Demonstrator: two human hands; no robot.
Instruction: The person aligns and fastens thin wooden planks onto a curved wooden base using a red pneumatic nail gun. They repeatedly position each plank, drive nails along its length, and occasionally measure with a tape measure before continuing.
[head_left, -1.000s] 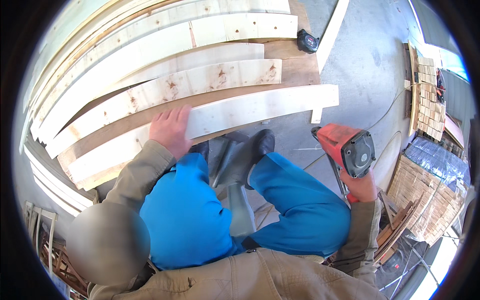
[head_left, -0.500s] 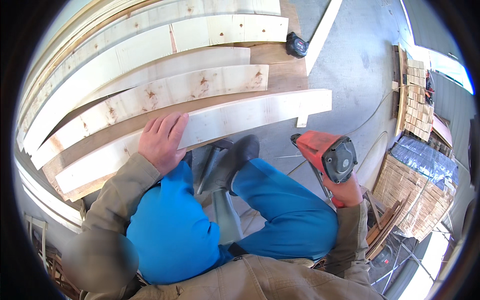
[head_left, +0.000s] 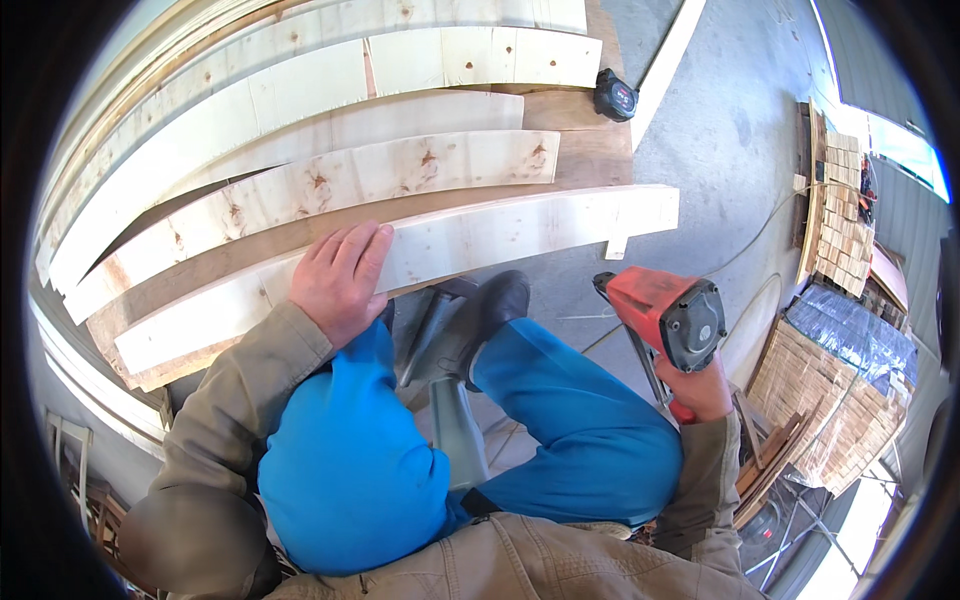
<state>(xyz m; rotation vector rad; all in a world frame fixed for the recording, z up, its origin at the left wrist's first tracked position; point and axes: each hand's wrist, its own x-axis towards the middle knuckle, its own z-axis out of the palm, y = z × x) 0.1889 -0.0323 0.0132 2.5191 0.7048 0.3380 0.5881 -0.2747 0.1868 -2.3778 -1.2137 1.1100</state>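
Note:
My left hand (head_left: 342,280) grips the nearest pale wooden board (head_left: 510,230), its fingers over the top face and the thumb at the near edge. A short wood piece (head_left: 617,246) sticks out from under that board near its right end. In my right hand (head_left: 702,388) is a red and black nail gun (head_left: 655,302), held by its handle over my right leg. The gun is apart from the board, to the right of its end. The fingers round the handle are partly hidden by the tool.
Several more boards (head_left: 340,178) lie beyond on a brown wooden surface (head_left: 585,150). A black tape measure (head_left: 615,96) sits at its right edge, beside a long strip (head_left: 668,55). Wrapped wood bundles (head_left: 815,375) and a hose (head_left: 745,245) are on the right.
The whole view has shifted a little, so things appear slightly farther right. My left hand stays on the board and the nail gun stays in my right hand.

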